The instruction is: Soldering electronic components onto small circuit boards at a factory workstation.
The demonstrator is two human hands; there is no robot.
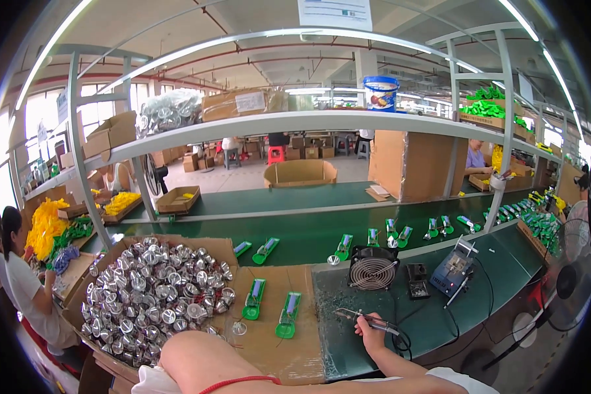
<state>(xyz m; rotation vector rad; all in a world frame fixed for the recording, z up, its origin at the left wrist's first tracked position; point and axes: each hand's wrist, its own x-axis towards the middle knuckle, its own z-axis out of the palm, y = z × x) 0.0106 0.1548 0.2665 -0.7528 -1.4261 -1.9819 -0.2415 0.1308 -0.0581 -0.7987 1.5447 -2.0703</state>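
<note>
"Where is the soldering iron?"

"In the right grip, above the near part of the dark green bench. The handle runs through the fingers, the tip points left, and the cable trails off to the right."

"How tight is that grip?"

"Closed, pinching the handle like a pen."

"And the left grip?"

"Out of view, so I can't tell. Only the arm shows, with a red cord around it."

"What lies near the tip?"

"To its left, a cardboard sheet with two green housings lying apart. Left of those, a box heaped with silver cups."

"Beyond the right grip?"

"A black fan, then a black stand and a blue station. Farther out, a green strip carries more housings in a row."
</note>
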